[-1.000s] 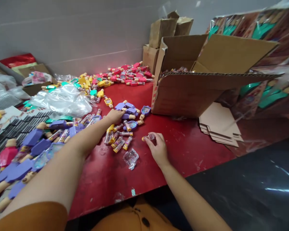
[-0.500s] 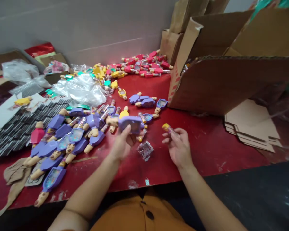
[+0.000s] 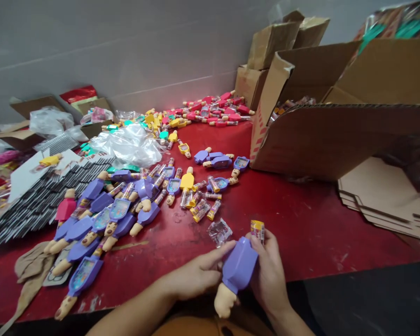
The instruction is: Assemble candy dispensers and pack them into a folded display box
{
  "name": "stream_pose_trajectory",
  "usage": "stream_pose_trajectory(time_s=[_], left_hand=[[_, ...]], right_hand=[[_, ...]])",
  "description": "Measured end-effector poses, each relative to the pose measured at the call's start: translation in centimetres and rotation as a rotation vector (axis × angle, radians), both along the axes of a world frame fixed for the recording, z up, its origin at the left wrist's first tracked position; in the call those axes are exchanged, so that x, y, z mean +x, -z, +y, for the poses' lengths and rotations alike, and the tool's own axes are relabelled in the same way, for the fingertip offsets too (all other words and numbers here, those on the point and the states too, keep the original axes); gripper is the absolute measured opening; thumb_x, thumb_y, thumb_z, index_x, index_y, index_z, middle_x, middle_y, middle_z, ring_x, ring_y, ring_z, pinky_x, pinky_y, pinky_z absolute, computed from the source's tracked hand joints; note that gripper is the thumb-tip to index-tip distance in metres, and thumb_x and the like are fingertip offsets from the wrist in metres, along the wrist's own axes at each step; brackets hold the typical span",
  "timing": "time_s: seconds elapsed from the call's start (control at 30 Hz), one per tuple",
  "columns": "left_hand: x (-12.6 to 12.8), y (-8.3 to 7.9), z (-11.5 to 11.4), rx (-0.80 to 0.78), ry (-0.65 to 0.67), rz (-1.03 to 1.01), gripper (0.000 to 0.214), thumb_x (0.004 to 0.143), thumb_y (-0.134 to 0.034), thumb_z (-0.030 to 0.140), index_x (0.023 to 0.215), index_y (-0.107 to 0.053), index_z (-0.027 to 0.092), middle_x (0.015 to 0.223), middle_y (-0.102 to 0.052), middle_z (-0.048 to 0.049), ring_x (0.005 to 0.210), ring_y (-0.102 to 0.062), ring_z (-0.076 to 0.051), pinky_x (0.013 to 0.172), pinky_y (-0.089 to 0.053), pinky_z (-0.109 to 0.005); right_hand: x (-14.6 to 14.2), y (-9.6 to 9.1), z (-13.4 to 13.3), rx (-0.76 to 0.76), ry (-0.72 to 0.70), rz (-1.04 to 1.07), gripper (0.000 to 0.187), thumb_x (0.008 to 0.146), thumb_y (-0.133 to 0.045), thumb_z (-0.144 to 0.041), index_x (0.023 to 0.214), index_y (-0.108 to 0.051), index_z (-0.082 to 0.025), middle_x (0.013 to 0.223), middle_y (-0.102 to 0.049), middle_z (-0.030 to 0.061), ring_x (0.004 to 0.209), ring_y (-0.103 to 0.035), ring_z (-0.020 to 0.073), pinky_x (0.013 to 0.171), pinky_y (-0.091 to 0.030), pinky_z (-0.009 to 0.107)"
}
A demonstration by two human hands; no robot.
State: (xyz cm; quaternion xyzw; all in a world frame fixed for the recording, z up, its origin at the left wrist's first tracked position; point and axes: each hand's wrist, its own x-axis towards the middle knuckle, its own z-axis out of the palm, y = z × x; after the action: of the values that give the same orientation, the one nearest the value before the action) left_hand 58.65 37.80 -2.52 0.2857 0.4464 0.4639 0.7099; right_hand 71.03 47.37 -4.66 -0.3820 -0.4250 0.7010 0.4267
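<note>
Both hands meet at the near edge of the red table (image 3: 301, 224). My left hand (image 3: 199, 275) grips a purple plastic toy with a tan foot-shaped end (image 3: 236, 273). My right hand (image 3: 269, 275) supports the same toy from the right, and a small yellow-capped candy tube (image 3: 258, 230) sticks up from its fingers. A crumpled clear wrapper (image 3: 220, 232) lies just beyond the hands. Further back rest several loose candy tubes (image 3: 201, 205) and a spread of purple toys (image 3: 119, 210).
A large open cardboard box (image 3: 336, 135) stands at the right, with flat cardboard pieces (image 3: 381, 196) beside it. Pink and yellow toys (image 3: 210, 109) pile at the back by the wall. A clear plastic bag (image 3: 129, 144) and stacked dark cards (image 3: 45, 196) lie at left.
My left hand picked a purple toy from the pile and brought it near. Both hands drew back to the table's near edge and came together on the toy, with the tube still in my right.
</note>
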Motion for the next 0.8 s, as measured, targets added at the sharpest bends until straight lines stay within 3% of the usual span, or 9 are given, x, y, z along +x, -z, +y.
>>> stream_pose_trajectory(time_s=[0.1, 0.2, 0.3, 0.37, 0.43, 0.5, 0.57, 0.67, 0.8], left_hand=[[0.0, -0.4, -0.2, -0.063, -0.067, -0.354, 0.056, 0.070, -0.064, 0.027, 0.122, -0.045, 0.021, 0.106, -0.059, -0.0101, 0.090, -0.062, -0.024, 0.075, -0.048, -0.036], [0.4, -0.4, 0.0, -0.086, -0.107, -0.448, 0.051, 0.069, -0.068, 0.040, 0.110, -0.047, 0.016, 0.085, -0.063, -0.0089, 0.072, -0.064, -0.018, 0.059, -0.049, -0.025], [0.7, -0.7, -0.2, -0.140, 0.077, -0.497, 0.061, 0.062, -0.071, 0.051, 0.102, -0.052, 0.010, 0.078, -0.062, -0.0088, 0.057, -0.058, -0.010, 0.049, -0.044, -0.016], [0.5, -1.3, -0.7, -0.157, 0.235, -0.464, 0.064, 0.059, -0.073, 0.052, 0.102, -0.053, 0.009, 0.082, -0.062, -0.0093, 0.055, -0.056, -0.009, 0.045, -0.041, -0.014], [-0.2, -2.1, -1.1, -0.161, 0.292, -0.300, 0.067, 0.057, -0.077, 0.043, 0.112, -0.049, 0.014, 0.087, -0.061, -0.0059, 0.056, -0.054, -0.007, 0.044, -0.040, -0.014], [-1.0, -2.7, -1.3, -0.143, 0.254, -0.083, 0.064, 0.061, -0.076, 0.039, 0.115, -0.048, 0.018, 0.087, -0.059, -0.0028, 0.060, -0.054, -0.008, 0.049, -0.041, -0.015], [-1.6, -2.9, -1.2, -0.099, 0.176, 0.055, 0.052, 0.068, -0.068, 0.046, 0.106, -0.055, 0.013, 0.081, -0.059, -0.0027, 0.066, -0.055, -0.010, 0.055, -0.043, -0.017], [-1.5, -2.7, -1.1, -0.088, 0.056, 0.056, 0.047, 0.069, -0.068, 0.044, 0.102, -0.054, 0.014, 0.087, -0.060, -0.0033, 0.075, -0.057, -0.012, 0.064, -0.046, -0.020], [-0.1, -2.5, -1.2, -0.226, 0.156, -0.021, 0.053, 0.064, -0.073, 0.040, 0.104, -0.045, 0.019, 0.091, -0.060, -0.0034, 0.065, -0.058, -0.011, 0.050, -0.046, -0.017]], right_hand=[[0.6, 0.6, -1.0, 0.157, -0.098, -0.086, 0.033, 0.077, -0.058, -0.042, 0.101, -0.042, -0.025, 0.082, -0.053, 0.0007, 0.066, -0.055, 0.0133, 0.057, -0.049, 0.026], [1.2, 0.7, -1.9, 0.317, -0.187, -0.152, 0.031, 0.074, -0.061, -0.039, 0.096, -0.044, -0.024, 0.083, -0.054, 0.0021, 0.068, -0.055, 0.0140, 0.057, -0.049, 0.025], [2.3, 0.1, -1.6, 0.289, -0.217, -0.127, 0.029, 0.078, -0.056, -0.039, 0.097, -0.042, -0.023, 0.076, -0.053, 0.0001, 0.059, -0.052, 0.0117, 0.049, -0.045, 0.023], [3.5, -0.5, -0.7, 0.300, -0.235, -0.133, 0.029, 0.080, -0.053, -0.038, 0.102, -0.040, -0.023, 0.073, -0.053, -0.0010, 0.055, -0.051, 0.0105, 0.047, -0.043, 0.022], [5.1, -1.1, 0.5, 0.432, -0.264, -0.246, 0.030, 0.079, -0.055, -0.038, 0.103, -0.043, -0.022, 0.075, -0.055, 0.0000, 0.057, -0.053, 0.0110, 0.050, -0.043, 0.022], [6.5, -1.8, 1.6, 0.654, -0.337, -0.416, 0.028, 0.078, -0.058, -0.037, 0.099, -0.049, -0.021, 0.079, -0.059, 0.0025, 0.064, -0.056, 0.0127, 0.055, -0.045, 0.024], [7.6, -2.4, 2.5, 0.890, -0.461, -0.523, 0.023, 0.080, -0.057, -0.037, 0.096, -0.053, -0.021, 0.081, -0.061, 0.0032, 0.068, -0.057, 0.0131, 0.059, -0.045, 0.024], [8.2, -3.0, 3.1, 1.165, -0.600, -0.574, 0.021, 0.085, -0.052, -0.034, 0.100, -0.055, -0.020, 0.074, -0.059, 0.0019, 0.064, -0.053, 0.0120, 0.058, -0.043, 0.023], [7.9, -3.5, 3.2, 1.369, -0.638, -0.589, 0.023, 0.087, -0.049, -0.035, 0.102, -0.056, -0.020, 0.070, -0.059, 0.0016, 0.062, -0.051, 0.0124, 0.057, -0.039, 0.024]])
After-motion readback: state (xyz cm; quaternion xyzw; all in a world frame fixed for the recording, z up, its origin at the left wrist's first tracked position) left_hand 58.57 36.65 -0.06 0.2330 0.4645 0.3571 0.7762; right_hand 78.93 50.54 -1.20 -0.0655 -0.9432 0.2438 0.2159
